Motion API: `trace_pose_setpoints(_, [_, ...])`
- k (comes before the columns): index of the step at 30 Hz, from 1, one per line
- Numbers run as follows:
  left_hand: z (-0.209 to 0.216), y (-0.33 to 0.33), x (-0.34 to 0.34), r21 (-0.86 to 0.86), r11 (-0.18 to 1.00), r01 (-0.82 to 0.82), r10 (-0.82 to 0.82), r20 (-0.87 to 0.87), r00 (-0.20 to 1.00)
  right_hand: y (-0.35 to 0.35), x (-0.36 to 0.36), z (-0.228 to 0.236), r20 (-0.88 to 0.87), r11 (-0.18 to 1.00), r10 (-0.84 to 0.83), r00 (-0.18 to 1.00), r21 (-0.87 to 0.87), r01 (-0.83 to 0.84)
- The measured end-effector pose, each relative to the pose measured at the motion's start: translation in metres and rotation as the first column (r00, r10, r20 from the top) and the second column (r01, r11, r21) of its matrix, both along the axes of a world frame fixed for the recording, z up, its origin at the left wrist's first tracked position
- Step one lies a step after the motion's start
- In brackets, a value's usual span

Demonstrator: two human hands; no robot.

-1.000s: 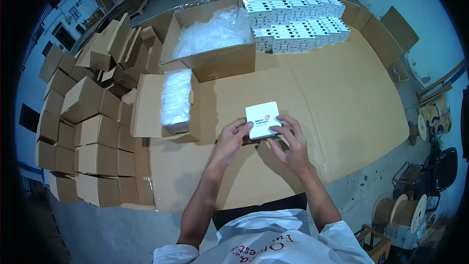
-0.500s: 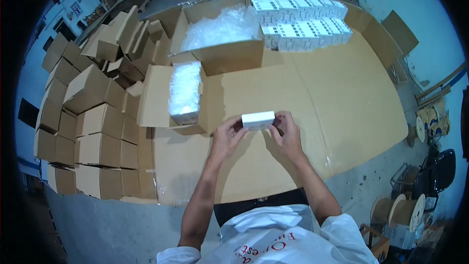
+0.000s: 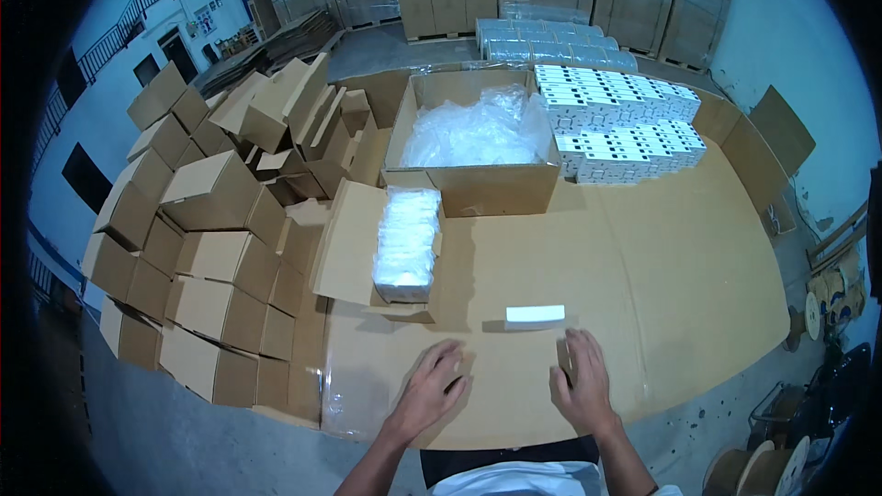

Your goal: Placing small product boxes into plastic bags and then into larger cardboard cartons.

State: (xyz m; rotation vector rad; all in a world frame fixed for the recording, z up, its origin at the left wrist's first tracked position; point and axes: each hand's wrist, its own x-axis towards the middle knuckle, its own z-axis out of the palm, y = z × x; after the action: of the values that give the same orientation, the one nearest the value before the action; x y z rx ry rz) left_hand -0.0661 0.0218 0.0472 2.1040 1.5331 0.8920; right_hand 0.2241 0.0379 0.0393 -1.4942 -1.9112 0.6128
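Observation:
A small white box [image 3: 535, 315] stands by itself on the cardboard-covered table [image 3: 680, 266], just beyond my hands. My left hand [image 3: 432, 386] is to its lower left, fingers apart and bent over the cardboard, holding nothing. Close to the box's right end, but apart from it, my right hand [image 3: 582, 377] rests with fingers stretched out and nothing in them. Left of the white box, an open carton [image 3: 340, 253] holds a row of items in clear plastic wrap [image 3: 406, 243].
A larger carton [image 3: 469, 191] full of clear plastic bags stands at the back. Stacked white boxes [image 3: 625, 124] sit beside it at the far right. Several brown cartons [image 3: 216, 308] crowd the left side. Cable reels [image 3: 758, 468] stand on the floor at right.
Both hands have let go of the white box and drawn back toward me, leaving it on the table. The whole view has tilted up, so things appear lower.

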Motion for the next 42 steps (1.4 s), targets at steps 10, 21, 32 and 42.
trace_pose_setpoints(10, [0.143,0.227,-0.013,0.334,0.906,0.259,-0.066,-0.493,0.867,0.027,0.030,-0.003,0.377,0.989,0.034,0.926,-0.145,0.023])
trace_pose_setpoints(21, [0.136,0.496,0.017,0.126,0.794,0.595,-0.182,-0.884,0.431,0.077,0.081,-0.020,0.325,0.988,0.045,0.945,-0.153,0.006])
trace_pose_setpoints(32, [0.208,0.419,0.006,0.368,0.926,0.087,0.058,-0.364,0.929,0.059,0.081,-0.005,0.326,0.995,0.048,0.944,-0.098,-0.016])
trace_pose_setpoints(42, [0.113,0.120,0.009,-0.036,0.981,-0.192,0.169,0.651,0.740,-0.011,0.052,-0.010,0.309,0.998,0.028,0.951,-0.070,-0.007])
